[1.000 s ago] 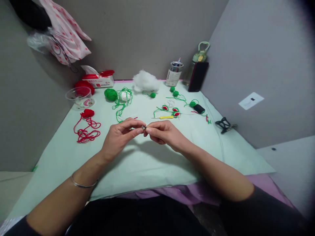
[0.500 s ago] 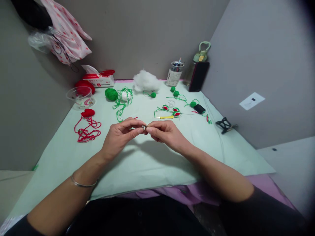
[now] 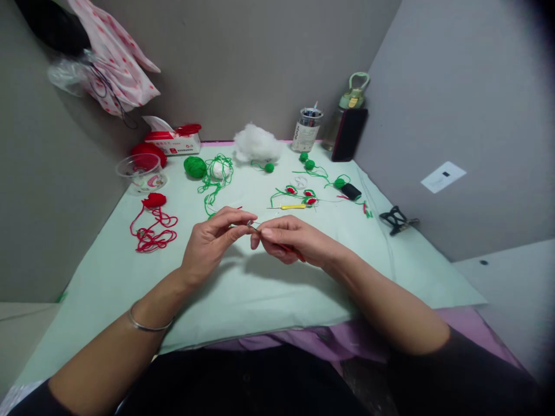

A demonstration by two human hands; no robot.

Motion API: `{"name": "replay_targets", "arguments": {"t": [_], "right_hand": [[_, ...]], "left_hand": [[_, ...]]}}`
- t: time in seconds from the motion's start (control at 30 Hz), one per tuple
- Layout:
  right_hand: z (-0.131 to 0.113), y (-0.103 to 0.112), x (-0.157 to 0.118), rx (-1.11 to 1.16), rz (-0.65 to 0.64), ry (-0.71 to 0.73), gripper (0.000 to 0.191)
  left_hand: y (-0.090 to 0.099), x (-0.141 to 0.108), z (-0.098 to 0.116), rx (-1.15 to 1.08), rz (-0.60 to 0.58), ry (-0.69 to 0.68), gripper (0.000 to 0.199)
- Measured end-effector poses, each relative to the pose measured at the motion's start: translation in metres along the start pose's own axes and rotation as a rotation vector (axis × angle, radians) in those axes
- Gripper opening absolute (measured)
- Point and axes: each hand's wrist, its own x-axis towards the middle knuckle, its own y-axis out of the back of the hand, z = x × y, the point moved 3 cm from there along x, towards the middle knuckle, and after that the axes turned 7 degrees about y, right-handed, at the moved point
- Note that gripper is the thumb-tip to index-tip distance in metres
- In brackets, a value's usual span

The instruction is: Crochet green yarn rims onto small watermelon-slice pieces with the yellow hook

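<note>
My left hand [image 3: 208, 237] is closed, thumb and forefinger pinching a small shiny metal piece [image 3: 250, 223] too tiny to name. My right hand [image 3: 295, 240] wraps round a red-handled tool [image 3: 295, 252]. Two slim metal prongs of the tool point left and meet the small piece at my left fingertips; whether they are scissor blades or plier jaws I cannot tell. Just beyond my hands lie a yellow-handled crochet hook [image 3: 293, 207] and several small red, white and green crocheted pieces [image 3: 309, 200].
Along the back stand a tissue box [image 3: 177, 143], white stuffing [image 3: 256, 144], a pen jar [image 3: 306, 133], a bottle and a phone [image 3: 349, 136]. Red yarn [image 3: 156, 231] and a clear plastic tub [image 3: 143, 176] are left, green yarn balls [image 3: 195, 167] behind, a black claw clip [image 3: 395, 219] right.
The red handle now shows under my right palm, and its metal prongs appear between the hands. My right hand has turned and its fingers have curled round the handle; my left hand barely moved.
</note>
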Motion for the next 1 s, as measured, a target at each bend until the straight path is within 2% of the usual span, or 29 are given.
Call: {"name": "replay_targets", "arguments": {"t": [0.3,0.57,1.0], "right_hand": [[0.0024,-0.0012,-0.0009,0.069,-0.032,-0.049,0.036],[0.0015,-0.0015,-0.0006,0.079,-0.021,-0.051,0.033],[0.0020,-0.0019,0.0001,0.059,0.009,-0.035,0.036]], "left_hand": [[-0.0031,-0.0004,0.0030,-0.013,-0.041,-0.054,0.015],[-0.0040,-0.0015,-0.0018,-0.025,-0.090,-0.002,0.014],[-0.0041,-0.0006,-0.0004,-0.007,-0.063,-0.008,0.013]]}}
